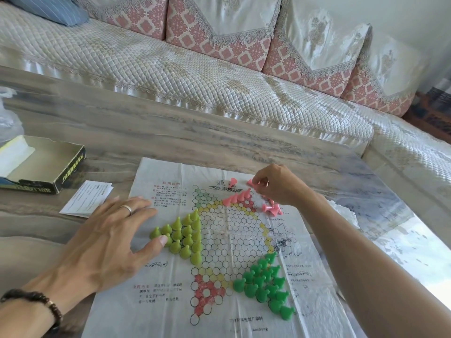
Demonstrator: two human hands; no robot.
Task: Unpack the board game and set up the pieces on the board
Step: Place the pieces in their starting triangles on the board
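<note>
A thin paper game board (219,311) printed with a star of circles lies flat on the table. Yellow-green pegs (184,234) fill its left point and dark green pegs (264,284) its lower right point. A short row of pink pegs (236,198) stands at the upper right point, with several more pink pegs (272,209) lying loose beside it. My right hand (278,185) pinches a pink peg (251,182) above that point. My left hand (107,236) rests flat with spread fingers on the board's left edge, thumb touching a yellow-green peg.
The open game box (70,164) sits at the left with a folded leaflet (86,198) next to it. A clear plastic bag (8,120) lies at the far left. A quilted sofa (195,76) runs behind the table's far edge.
</note>
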